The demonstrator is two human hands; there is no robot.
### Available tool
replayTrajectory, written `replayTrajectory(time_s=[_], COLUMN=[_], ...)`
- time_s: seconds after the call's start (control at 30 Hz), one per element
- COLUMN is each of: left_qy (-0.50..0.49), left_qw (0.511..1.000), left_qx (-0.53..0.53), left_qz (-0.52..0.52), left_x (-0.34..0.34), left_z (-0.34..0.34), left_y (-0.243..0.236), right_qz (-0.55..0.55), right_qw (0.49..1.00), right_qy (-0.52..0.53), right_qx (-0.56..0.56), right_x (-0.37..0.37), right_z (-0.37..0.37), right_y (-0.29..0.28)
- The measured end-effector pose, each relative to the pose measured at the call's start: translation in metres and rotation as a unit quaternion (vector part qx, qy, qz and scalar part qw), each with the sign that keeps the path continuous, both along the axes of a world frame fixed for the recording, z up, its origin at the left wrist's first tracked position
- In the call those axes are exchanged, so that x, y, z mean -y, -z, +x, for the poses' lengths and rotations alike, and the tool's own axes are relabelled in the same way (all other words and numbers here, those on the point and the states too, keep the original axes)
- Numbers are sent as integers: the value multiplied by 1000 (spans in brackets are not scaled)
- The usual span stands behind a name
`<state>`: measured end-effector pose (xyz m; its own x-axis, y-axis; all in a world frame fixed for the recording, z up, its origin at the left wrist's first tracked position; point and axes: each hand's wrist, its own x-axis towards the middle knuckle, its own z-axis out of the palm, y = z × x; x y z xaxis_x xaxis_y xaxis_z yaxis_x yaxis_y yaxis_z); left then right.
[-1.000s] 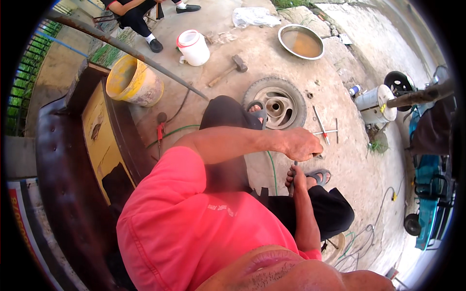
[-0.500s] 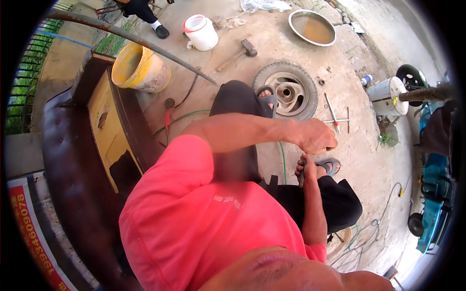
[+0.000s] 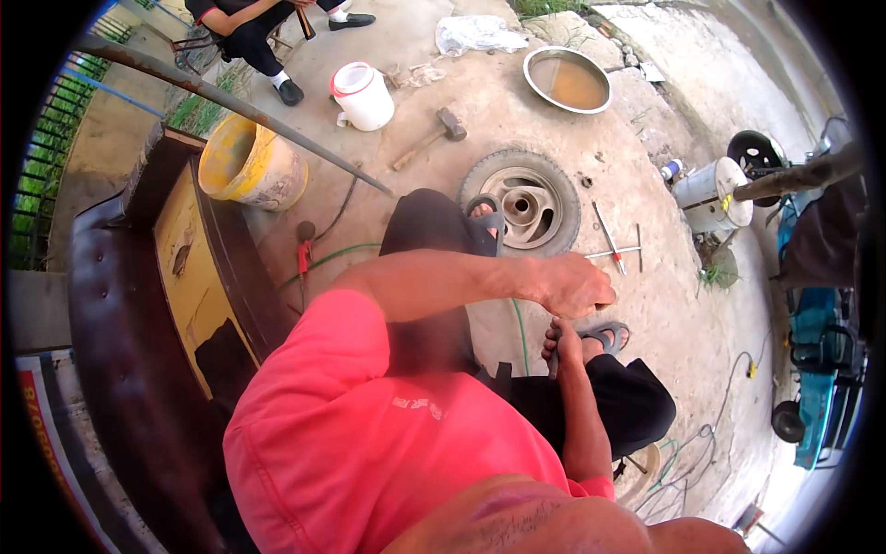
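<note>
My left hand (image 3: 574, 286) is closed in a fist, its arm reaching across in front of my body. A small dark bit shows at the edge of the fist, too little to name. Just below it my right hand (image 3: 566, 343) has its fingers curled round a thin grey object (image 3: 553, 366), mostly hidden by the palm. Both hands are close together above my sandalled foot (image 3: 609, 338). On the ground beyond them lie a tyred wheel (image 3: 480, 174) and a cross-shaped lug wrench (image 3: 604, 231).
A hammer (image 3: 450, 125), white jug (image 3: 369, 102), yellow bucket (image 3: 277, 175) and basin of brownish water (image 3: 604, 97) stand farther off. A brown sofa (image 3: 111, 342) is at left. A metal pole (image 3: 277, 122) slants across. Another person (image 3: 263, 46) sits at the back.
The view has shifted, so the surroundings sit lower and more to the left, and more of the seated person shows. Both my hands keep nearly the same pose.
</note>
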<state>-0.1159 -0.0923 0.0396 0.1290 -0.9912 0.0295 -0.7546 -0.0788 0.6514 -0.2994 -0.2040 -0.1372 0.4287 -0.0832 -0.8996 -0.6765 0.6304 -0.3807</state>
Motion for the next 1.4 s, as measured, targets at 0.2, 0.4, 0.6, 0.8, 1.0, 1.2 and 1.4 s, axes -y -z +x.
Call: replayTrajectory(time_s=[0.2,0.4,0.6,0.8,1.0,1.2,1.4], left_qy=[4,11,7,5,-14,9,20], left_qw=[1000,1000,1000,1000,1000,1000,1000], left_qx=[4,6,9,-3,-5,13,17], left_qz=[-16,-25,-24,11,-22,12,10], left_x=[3,5,-2,0,-6,4,0], left_z=[-1,-1,-2,0,2,-1,-1], left_y=[6,8,9,2,20,17,15], right_qz=[16,9,9,4,-42,-5,9], right_qw=[1000,1000,1000,1000,998,1000,1000], right_qy=[5,7,2,15,-37,27,16], right_qx=[9,7,12,3,-27,5,11], right_x=[4,3,-1,-3,5,4,1], right_z=[-2,1,-1,0,-3,-5,-7], right_y=[11,2,7,9,38,8,10])
